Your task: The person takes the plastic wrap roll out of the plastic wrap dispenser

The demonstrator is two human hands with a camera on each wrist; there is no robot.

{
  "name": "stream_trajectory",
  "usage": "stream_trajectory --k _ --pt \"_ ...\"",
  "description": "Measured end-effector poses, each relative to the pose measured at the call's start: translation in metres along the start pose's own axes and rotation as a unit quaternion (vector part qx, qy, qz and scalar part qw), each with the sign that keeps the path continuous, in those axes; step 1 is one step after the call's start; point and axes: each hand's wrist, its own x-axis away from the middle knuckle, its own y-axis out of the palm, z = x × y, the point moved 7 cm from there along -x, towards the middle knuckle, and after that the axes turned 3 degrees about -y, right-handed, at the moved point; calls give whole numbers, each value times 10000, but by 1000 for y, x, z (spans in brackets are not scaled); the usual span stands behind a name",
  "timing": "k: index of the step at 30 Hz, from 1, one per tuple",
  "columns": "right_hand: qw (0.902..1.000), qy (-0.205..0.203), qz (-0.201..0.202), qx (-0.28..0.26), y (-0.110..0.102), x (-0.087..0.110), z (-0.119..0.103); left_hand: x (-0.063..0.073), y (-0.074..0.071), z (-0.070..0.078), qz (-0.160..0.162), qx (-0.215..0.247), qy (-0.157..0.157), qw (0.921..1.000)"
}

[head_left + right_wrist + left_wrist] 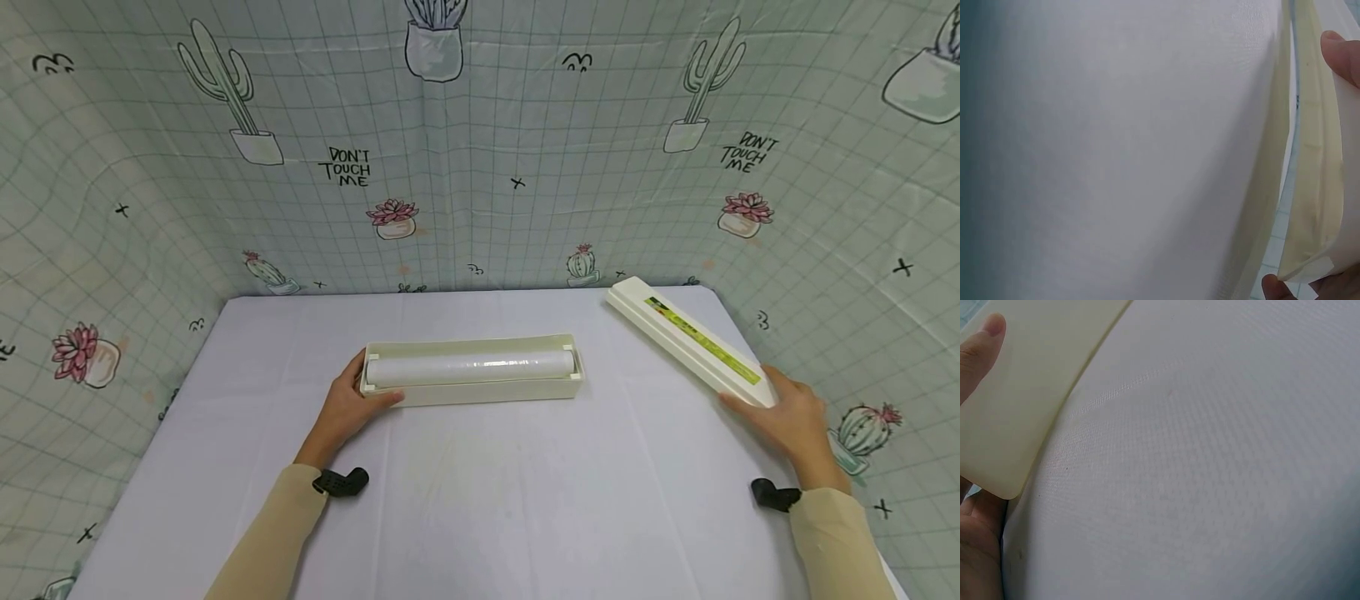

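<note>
A long cream box [480, 394] lies crosswise on the table, its top off. Inside it rests a roll of clear plastic wrap [472, 365]. My left hand [351, 408] grips the box's left end, thumb on the near wall and fingers behind. The left wrist view shows the thumb [985, 347] on the box's smooth wall [1035, 394]. At the right, my right hand [791, 417] holds the near end of the box's long lid [675, 337], which has a yellow-green label and slants away to the left. Its cream edge [1313, 156] shows in the right wrist view.
A white cloth covers the table [510, 492]. Behind it and along both sides hangs a grid-patterned curtain [480, 167] printed with cacti. A black wrist strap piece [343, 482] sticks out from the left sleeve, another [775, 496] from the right sleeve.
</note>
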Motion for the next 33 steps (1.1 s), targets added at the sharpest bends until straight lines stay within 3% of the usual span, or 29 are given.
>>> stream_trajectory --k 25,33 --pt "9986 421 -273 -151 1 -12 7 -4 3 4 94 -98 -22 9999" --pt "9986 394 -344 -112 2 -20 9 -3 4 7 118 -76 -54 9999"
